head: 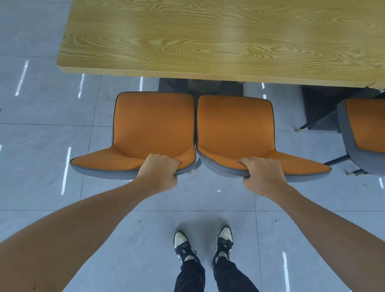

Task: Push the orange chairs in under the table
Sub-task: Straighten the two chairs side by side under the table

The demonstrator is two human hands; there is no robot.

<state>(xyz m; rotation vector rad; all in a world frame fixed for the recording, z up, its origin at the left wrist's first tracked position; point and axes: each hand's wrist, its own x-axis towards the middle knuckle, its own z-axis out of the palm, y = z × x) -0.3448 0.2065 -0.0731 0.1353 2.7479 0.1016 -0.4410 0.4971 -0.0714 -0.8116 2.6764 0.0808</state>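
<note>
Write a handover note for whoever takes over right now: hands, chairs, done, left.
Left hand: shut on the backrest top of the left chair.
Right hand: shut on the backrest top of the right chair.
Both chairs stand side by side, touching, seats facing the table; both seats are fully outside its edge.
A third chair stands to the right, also out, untouched.
Done: both backs gripped.
Left: push the pair under, then the third chair.
</note>
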